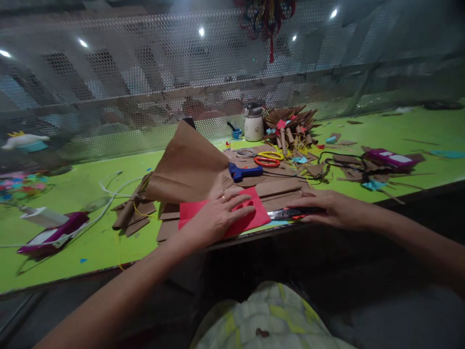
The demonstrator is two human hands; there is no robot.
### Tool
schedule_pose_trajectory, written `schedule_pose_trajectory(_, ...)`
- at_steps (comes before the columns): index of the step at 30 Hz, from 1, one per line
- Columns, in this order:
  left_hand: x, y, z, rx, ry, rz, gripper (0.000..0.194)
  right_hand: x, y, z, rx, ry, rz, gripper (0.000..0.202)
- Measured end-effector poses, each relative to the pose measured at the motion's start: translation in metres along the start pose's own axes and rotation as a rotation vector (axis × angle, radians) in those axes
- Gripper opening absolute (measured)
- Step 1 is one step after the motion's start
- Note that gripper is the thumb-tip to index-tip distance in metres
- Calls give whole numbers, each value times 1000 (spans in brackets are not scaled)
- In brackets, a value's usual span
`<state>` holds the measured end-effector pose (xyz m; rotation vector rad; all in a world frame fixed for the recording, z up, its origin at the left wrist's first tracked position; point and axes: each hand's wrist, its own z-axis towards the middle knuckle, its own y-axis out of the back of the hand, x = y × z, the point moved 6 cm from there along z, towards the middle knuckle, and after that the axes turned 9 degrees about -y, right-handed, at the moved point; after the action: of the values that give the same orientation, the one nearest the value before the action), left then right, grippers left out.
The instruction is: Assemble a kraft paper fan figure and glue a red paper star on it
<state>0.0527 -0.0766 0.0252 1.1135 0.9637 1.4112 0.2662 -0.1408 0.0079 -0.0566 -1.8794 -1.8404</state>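
Observation:
A sheet of red paper [259, 213] lies over brown cardboard pieces at the table's front edge. Spread flat on the red paper, my left hand [223, 213] presses it, with a ring on one finger. My right hand [327, 208] grips a utility knife [301, 212], its metal end pointing left at the red paper's right edge. A blue glue gun [245, 171] rests on brown cardboard just behind my hands. Beyond it are scissors with red handles [267, 161] and a pair with yellow handles [271, 155]. A large curved sheet of brown paper [189, 165] stands behind my left hand.
Fan-shaped brown paper crafts [286, 123] are heaped at the back beside a white jug [253, 127]. Purple power strips [390, 159] with cables lie right and left. A perforated metal screen [145, 72] borders the green table [399, 131]. Paper scraps are scattered about.

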Motion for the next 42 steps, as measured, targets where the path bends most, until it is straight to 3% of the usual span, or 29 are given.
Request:
schedule_pose_trajectory(3,-1,-8,1,16,-43,-141,37,-1,-6,1,-27,45,-81,37)
schedule_pose_trajectory(7,6,-12,0,-42,43,-234,34,2,-8,3,-42,97,-144,37)
schedule_pose_trajectory(12,8,-13,0,-31,79,-301,35,7,-9,2,-56,118,-165,36)
schedule_pose_trajectory(23,9,-16,-2,6,116,-361,37,1,-7,-14,-69,94,-155,39)
schedule_pose_trajectory(34,13,-19,-4,-70,157,-391,34,24,-14,7,-93,147,-146,37)
schedule_pose_trajectory(42,13,-16,-2,-57,133,-416,33,20,-9,-10,-77,100,-114,35)
